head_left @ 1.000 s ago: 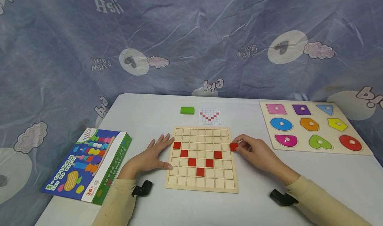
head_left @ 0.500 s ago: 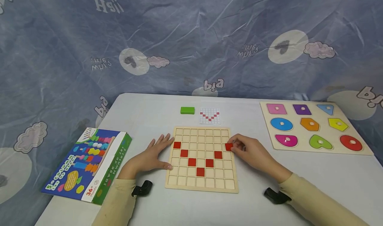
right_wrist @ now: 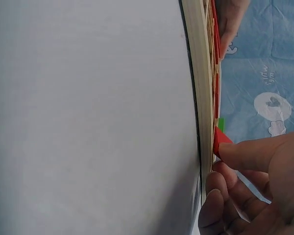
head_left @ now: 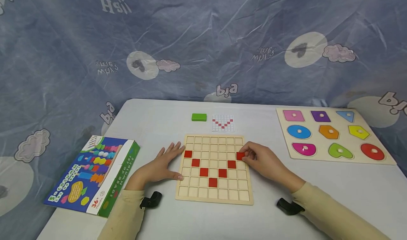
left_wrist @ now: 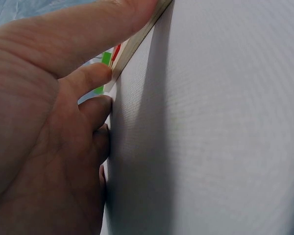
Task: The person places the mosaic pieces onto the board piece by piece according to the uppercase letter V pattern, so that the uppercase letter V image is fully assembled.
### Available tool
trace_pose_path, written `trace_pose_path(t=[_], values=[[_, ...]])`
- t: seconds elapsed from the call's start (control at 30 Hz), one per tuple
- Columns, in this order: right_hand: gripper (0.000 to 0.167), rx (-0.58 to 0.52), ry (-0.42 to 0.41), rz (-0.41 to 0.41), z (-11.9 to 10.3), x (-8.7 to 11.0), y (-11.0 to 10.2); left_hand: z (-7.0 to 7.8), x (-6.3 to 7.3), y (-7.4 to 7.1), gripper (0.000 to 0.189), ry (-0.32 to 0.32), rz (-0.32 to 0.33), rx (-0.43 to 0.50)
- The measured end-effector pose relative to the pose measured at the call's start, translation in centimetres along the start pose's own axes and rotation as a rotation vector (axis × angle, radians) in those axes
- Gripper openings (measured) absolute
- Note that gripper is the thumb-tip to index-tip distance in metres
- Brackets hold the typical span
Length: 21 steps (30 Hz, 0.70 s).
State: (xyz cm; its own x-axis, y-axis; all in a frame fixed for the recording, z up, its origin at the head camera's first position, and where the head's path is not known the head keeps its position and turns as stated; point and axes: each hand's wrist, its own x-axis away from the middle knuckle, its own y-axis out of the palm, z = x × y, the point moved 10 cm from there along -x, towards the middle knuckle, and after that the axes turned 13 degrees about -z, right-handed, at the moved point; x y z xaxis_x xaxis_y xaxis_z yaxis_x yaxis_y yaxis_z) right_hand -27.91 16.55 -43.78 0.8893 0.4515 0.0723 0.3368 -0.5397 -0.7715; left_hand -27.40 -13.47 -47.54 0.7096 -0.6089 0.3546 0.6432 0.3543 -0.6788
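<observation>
A wooden grid board [head_left: 214,195] lies mid-table, with several red square tiles sitting in its cells along a V-shaped line. My right hand [head_left: 265,161] pinches one red tile [head_left: 240,156] between thumb and fingers, over a cell in the rightmost column. In the right wrist view that tile [right_wrist: 220,139] is tilted, one edge down at the board. My left hand [head_left: 161,167] rests at the board's left edge, fingers spread, thumb and fingertip touching the rim. The left wrist view shows the thumb [left_wrist: 88,29] against the board's side.
Behind the board lie a green block [head_left: 199,117] and a small pattern card [head_left: 223,123] with a red V. A blue and green toy box [head_left: 92,174] lies at the left. A shape puzzle board [head_left: 334,137] with knobbed pieces lies at the right.
My right hand has moved left, carrying the red tile from beyond the board's right rim to over the rightmost column. The left hand has stayed in place.
</observation>
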Motion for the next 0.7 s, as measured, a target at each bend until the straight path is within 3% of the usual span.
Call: trace_pose_path(t=[0.4, 0.7], values=[[0.019, 0.039, 0.030, 0.004, -0.08, -0.31, 0.01, -0.02, 0.01, -0.02, 0.110, -0.004, 0.001, 0.003], [0.021, 0.060, -0.001, -0.005, -0.26, -0.33, 0.16, -0.09, -0.06, 0.02, 0.110, -0.001, -0.001, -0.010]])
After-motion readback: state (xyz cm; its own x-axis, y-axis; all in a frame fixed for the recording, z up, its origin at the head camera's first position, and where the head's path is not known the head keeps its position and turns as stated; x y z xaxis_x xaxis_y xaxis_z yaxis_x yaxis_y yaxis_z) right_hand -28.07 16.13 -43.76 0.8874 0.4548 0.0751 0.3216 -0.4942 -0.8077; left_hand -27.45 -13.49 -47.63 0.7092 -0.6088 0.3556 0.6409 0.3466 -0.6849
